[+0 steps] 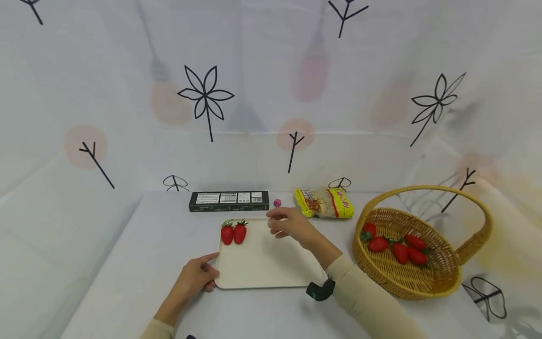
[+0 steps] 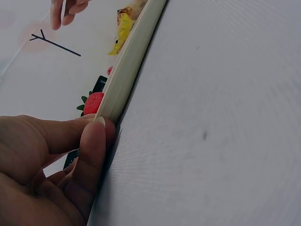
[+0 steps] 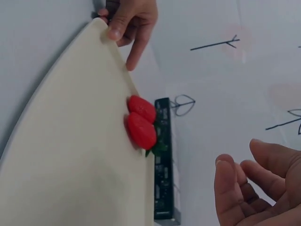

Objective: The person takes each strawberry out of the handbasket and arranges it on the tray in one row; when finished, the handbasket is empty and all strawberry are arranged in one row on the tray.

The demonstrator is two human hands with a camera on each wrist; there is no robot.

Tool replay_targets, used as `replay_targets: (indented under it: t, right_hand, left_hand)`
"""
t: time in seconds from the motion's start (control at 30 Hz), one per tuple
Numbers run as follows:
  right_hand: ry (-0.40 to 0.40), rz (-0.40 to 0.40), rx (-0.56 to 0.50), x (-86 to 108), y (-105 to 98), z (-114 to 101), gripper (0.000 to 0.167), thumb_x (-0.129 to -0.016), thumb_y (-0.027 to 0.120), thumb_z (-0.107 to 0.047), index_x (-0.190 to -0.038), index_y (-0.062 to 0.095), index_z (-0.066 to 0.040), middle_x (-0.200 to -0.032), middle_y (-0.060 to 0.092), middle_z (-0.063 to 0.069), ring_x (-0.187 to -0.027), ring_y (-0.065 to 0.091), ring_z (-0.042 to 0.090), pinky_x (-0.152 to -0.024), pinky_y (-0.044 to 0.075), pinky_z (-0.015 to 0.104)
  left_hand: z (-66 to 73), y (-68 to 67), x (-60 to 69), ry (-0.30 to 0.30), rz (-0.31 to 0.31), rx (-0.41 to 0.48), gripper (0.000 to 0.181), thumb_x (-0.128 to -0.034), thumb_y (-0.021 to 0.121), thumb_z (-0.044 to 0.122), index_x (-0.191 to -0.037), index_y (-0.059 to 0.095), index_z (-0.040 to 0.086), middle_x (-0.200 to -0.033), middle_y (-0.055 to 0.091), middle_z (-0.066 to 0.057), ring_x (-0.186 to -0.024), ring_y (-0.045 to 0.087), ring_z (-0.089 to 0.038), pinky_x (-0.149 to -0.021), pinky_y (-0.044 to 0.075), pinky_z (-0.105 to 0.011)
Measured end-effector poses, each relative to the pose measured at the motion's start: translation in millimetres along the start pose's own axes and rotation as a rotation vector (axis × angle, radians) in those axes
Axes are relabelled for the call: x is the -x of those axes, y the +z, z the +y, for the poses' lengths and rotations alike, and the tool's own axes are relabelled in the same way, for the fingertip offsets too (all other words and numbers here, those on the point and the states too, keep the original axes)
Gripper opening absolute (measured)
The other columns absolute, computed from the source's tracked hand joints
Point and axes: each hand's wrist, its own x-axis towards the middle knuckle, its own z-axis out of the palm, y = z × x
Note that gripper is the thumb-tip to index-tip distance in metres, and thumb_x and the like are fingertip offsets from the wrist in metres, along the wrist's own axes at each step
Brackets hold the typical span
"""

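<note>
A cream rectangular tray lies on the table, two red strawberries side by side in its far left corner. At the tray's left edge, my left hand pinches the rim between thumb and fingers, as the left wrist view shows close up. My right hand hovers over the far right part of the tray, fingers loosely bent and nothing between them; the right wrist view shows the same empty hand. To the right stands a wicker basket with several strawberries in it.
Behind the tray lies a dark flat box with white labels. A small pink ball sits to its right, then a yellow and clear food packet. The basket's tall handle arches over it. A patterned white cloth hangs behind.
</note>
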Motion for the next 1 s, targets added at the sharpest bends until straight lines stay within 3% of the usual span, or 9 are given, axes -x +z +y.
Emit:
replay_targets:
  t: [0.17,0.4,0.63,0.87,1.0]
  right_hand:
    - [-0.034,0.014,0.020,34.8,-28.8,-8.3,0.040,-0.098,0.070,-0.021,-0.132,0.063,-0.002,-0.116,0.067,0.015,-0.098,0.071,0.030,-0.085,0.063,0.039]
    - [-0.110,0.027,0.068,87.4,-71.6,-23.8,0.043,-0.098,0.069,-0.019,-0.134,0.059,0.002,-0.117,0.065,0.017,-0.099,0.068,0.032,-0.084,0.063,0.036]
    - [-0.151,0.116,0.121,134.2,-115.4,-33.9,0.043,-0.099,0.068,-0.016,-0.134,0.058,0.005,-0.116,0.068,0.011,-0.097,0.072,0.026,-0.082,0.063,0.037]
    - [-0.177,0.213,0.213,168.6,-165.3,-25.0,0.034,-0.103,0.061,-0.013,-0.133,0.058,0.002,-0.115,0.071,-0.002,-0.098,0.072,0.017,-0.083,0.062,0.029]
    - [-0.134,0.274,0.219,181.0,-197.4,-11.8,0.030,-0.105,0.058,-0.015,-0.131,0.061,-0.001,-0.112,0.072,-0.007,-0.096,0.073,0.015,-0.083,0.061,0.024]
  left_hand:
    - [-0.4,1.2,0.0,-0.014,0.004,0.010,0.059,-0.0868,0.072,-0.004,-0.143,0.056,-0.002,-0.084,0.061,-0.011,-0.060,0.064,-0.015,-0.054,0.060,-0.030]
    - [-3.4,0.4,1.1,-0.010,-0.003,0.003,0.060,-0.0864,0.073,-0.005,-0.144,0.054,-0.003,-0.084,0.061,-0.010,-0.061,0.064,-0.015,-0.055,0.061,-0.030]
    - [-3.9,-0.2,1.1,0.008,-0.013,0.022,0.059,-0.0865,0.073,-0.004,-0.143,0.054,-0.004,-0.083,0.061,-0.010,-0.060,0.064,-0.015,-0.054,0.060,-0.029]
    - [-1.6,-1.1,-0.1,0.004,-0.014,0.023,0.059,-0.0867,0.073,-0.004,-0.143,0.055,-0.004,-0.083,0.061,-0.010,-0.059,0.064,-0.015,-0.053,0.060,-0.029]
    - [-2.9,-1.8,-2.3,0.016,-0.021,0.023,0.060,-0.0870,0.073,-0.003,-0.144,0.054,-0.003,-0.083,0.061,-0.010,-0.060,0.064,-0.015,-0.054,0.060,-0.029]
